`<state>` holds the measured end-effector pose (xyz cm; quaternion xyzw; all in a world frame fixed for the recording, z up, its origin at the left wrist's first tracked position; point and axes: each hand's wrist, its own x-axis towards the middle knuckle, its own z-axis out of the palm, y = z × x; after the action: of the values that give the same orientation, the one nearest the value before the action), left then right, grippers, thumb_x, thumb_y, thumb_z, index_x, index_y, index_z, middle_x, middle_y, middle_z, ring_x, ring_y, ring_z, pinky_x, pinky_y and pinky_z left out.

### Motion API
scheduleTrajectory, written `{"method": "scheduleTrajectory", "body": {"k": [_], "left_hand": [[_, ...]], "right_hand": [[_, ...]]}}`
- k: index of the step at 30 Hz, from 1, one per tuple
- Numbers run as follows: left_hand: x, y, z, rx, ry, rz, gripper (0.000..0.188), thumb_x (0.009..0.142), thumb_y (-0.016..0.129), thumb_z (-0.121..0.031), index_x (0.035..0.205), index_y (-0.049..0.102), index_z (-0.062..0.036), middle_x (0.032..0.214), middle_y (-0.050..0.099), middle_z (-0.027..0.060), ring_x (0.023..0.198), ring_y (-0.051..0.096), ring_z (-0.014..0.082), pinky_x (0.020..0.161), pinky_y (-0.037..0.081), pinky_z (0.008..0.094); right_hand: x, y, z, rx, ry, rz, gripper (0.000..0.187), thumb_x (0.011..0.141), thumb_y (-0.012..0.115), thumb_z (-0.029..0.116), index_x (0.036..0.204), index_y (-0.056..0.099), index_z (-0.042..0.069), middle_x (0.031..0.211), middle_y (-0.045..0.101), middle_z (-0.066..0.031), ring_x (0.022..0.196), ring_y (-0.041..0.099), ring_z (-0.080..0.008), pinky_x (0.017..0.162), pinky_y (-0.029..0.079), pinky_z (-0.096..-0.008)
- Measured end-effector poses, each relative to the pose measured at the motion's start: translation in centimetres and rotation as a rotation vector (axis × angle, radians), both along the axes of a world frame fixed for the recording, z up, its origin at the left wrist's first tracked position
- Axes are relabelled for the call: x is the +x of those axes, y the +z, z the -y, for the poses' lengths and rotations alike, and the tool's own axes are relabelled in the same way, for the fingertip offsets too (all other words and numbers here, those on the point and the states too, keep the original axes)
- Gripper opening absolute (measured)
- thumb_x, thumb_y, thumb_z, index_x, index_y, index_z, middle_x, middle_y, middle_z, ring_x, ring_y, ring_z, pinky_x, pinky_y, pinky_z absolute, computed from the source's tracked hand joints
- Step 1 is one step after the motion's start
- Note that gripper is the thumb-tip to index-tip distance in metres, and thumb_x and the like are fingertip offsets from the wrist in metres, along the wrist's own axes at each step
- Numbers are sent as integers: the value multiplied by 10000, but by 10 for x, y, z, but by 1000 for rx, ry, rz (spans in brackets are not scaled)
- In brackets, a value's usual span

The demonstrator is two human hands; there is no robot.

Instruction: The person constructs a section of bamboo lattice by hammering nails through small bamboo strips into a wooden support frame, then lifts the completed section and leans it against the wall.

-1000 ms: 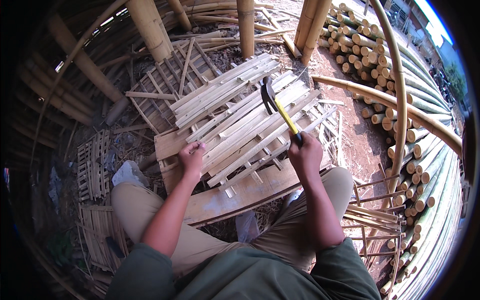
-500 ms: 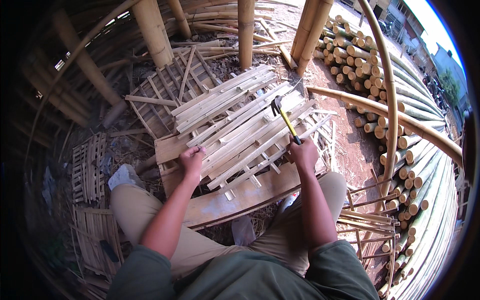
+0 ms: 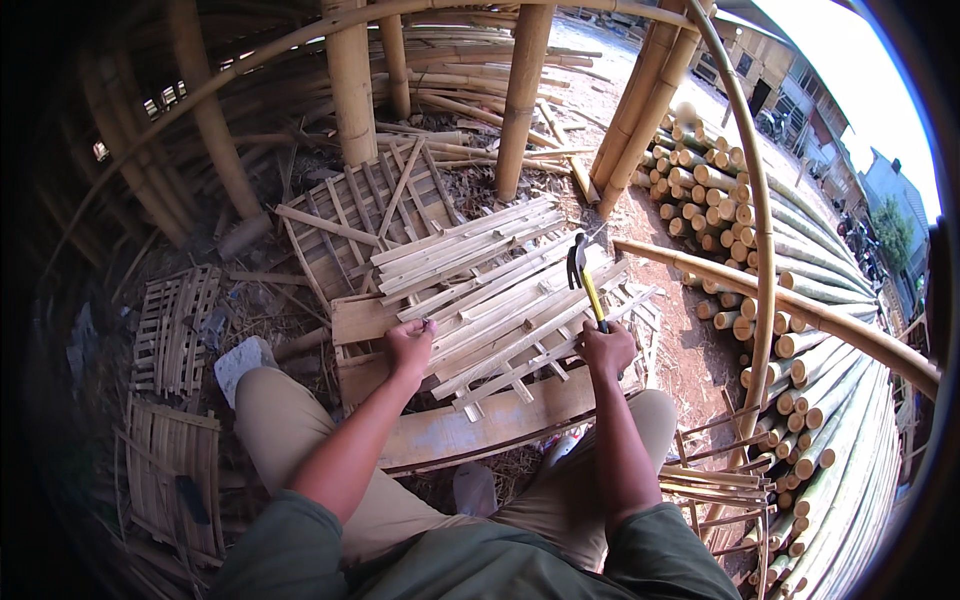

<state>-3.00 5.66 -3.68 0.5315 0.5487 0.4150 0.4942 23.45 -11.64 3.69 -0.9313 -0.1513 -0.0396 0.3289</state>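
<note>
Hammer (image 3: 583, 275): one, raised in right hand (image 3: 605, 349); left hand (image 3: 410, 345) pinching nail.

A single head-worn fisheye view looks steeply down from close above the lap, facing twelve o'clock over the bamboo slat panel (image 3: 500, 300); straight poles bend near the rim.

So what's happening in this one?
A seated person works on a panel of bamboo slats lying on a board across the lap. The right hand holds a yellow-handled hammer raised over the slats. The left hand pinches something small at the panel's near edge, too small to identify.
</note>
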Motion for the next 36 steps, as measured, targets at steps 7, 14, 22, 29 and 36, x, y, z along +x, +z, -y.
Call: {"method": "scheduleTrajectory", "body": {"k": [7, 14, 22, 29, 36], "left_hand": [[-2, 15, 4, -94, -75, 103, 247, 824, 756, -155, 946, 704, 53, 812, 697, 42, 702, 598, 75, 654, 480, 232], [1, 31, 20, -43, -31, 62, 230, 825, 747, -190, 903, 722, 24, 771, 702, 51, 672, 603, 85, 637, 483, 259], [-1, 42, 66, 57, 66, -43, 184, 812, 740, -257, 894, 746, -92, 850, 661, 134, 870, 590, 289, 805, 460, 386], [-16, 48, 114, 46, -20, 169, 138, 806, 742, -208, 873, 724, -89, 986, 582, 123, 983, 526, 264, 882, 411, 370], [-21, 70, 132, 221, -38, -36, 79, 802, 743, -114, 870, 717, -85, 1082, 482, 90, 1033, 497, 216, 902, 398, 319]], "right_hand": [[9, -13, 1, 27, 10, 94, 322, 656, 714, 409, 696, 724, 90, 666, 654, -99, 659, 641, -278, 675, 502, -387], [14, -8, -3, 97, 25, 166, 330, 657, 745, 390, 731, 722, 69, 657, 663, -87, 628, 642, -245, 650, 498, -371], [47, 0, -10, 141, 188, 206, 269, 695, 755, 324, 738, 731, 59, 578, 651, -46, 532, 620, -170, 568, 487, -334], [68, -8, -27, 199, 331, 108, 306, 647, 734, 365, 679, 721, 61, 693, 646, -83, 644, 629, -266, 637, 496, -361], [61, -4, -29, 54, 428, 148, 298, 711, 748, 392, 794, 765, 106, 740, 691, -67, 670, 666, -224, 638, 505, -343]]}}
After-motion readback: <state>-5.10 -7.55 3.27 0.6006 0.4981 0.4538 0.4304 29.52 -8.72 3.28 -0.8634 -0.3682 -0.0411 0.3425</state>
